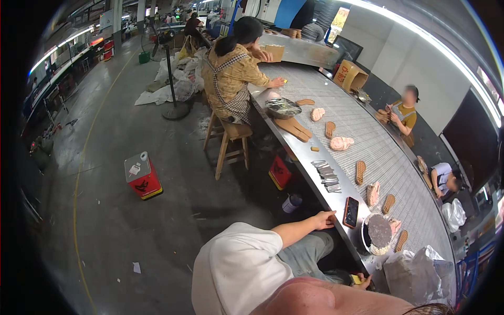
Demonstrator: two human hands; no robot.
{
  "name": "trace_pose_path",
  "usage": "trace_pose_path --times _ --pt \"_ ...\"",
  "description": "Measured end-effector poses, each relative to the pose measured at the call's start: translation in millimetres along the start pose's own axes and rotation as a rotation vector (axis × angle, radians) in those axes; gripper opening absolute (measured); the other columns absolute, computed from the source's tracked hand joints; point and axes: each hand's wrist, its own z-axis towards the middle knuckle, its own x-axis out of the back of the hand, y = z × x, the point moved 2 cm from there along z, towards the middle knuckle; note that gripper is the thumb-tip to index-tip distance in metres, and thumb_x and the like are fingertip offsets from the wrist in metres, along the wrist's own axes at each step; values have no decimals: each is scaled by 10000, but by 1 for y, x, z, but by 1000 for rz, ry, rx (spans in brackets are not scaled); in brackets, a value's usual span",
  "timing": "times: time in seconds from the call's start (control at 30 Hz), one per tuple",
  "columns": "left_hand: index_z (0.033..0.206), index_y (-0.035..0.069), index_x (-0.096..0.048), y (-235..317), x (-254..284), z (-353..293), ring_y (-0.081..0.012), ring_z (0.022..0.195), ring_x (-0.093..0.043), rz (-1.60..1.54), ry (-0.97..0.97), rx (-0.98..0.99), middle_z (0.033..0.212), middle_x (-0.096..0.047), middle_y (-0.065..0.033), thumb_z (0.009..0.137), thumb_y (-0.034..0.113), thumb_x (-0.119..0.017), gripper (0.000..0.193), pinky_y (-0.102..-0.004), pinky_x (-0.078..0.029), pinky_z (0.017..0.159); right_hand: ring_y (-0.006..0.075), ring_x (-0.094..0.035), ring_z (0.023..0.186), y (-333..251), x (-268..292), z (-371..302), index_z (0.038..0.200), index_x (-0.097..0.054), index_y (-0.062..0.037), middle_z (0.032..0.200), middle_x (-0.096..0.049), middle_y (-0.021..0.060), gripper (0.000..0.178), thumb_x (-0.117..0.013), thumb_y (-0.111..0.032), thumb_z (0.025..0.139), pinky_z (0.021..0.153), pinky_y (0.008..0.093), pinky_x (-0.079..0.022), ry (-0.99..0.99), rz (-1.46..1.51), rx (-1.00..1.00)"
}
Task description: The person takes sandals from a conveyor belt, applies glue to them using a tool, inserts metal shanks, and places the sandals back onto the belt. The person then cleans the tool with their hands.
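My left hand [324, 220] rests at the metal edge of the long work table [328, 195], fingers stretched out and holding nothing. Lower down by the same edge, my right hand [362, 282] is closed on a small yellow block [357, 279], partly hidden. A phone [351, 212] in an orange case lies near my left hand. Beside it stands a round pot [366, 237] with a dark grey, crusted disc [379, 231] on top. Brown shoe soles [360, 172] and pale pink shoe uppers [373, 193] lie on the mesh conveyor belt [378, 157].
Several dark metallic strips [326, 176] lie on the ledge. A grey plastic bag [420, 275] stands at the near right. On the left, a co-worker [231, 79] sits on a wooden stool [233, 134]; others sit across the belt. A red tin [142, 176] stands on the floor.
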Motion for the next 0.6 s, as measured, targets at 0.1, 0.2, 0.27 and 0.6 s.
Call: trace_pose_path --times 0.1,0.2,0.27,0.6 --pt "839 104 -580 -7 9 -6 -202 869 -576 -49 -11 -50 864 -587 -39 852 242 -666 163 -391 -480 823 147 -426 495 12 -7 -9 546 -256 -181 481 -345 11 538 -581 -467 866 519 268 -357 -18 27 -43" --pt "914 108 -578 -6 9 -7 -202 905 -567 -66 -26 -63 920 -580 -40 875 202 -629 114 -397 -480 823 136 -456 576 9 8 5 544 -260 -178 575 -388 -12 579 -561 -580 833 587 256 -400 -177 -79 -52" --pt "968 143 -546 -6 15 -11 -194 878 -566 -43 -46 -109 895 -578 -24 872 202 -616 134 -396 -466 792 136 -465 600 11 3 2 559 -267 -170 588 -398 -4 568 -547 -569 851 610 254 -406 -208 -125 48" --pt "985 198 -533 -14 11 -16 -180 931 -564 -40 -4 -160 928 -595 3 894 159 -575 108 -408 -469 813 122 -310 520 22 -17 -30 598 -227 -155 542 -263 0 549 -564 -508 849 537 275 -243 -149 259 -47"
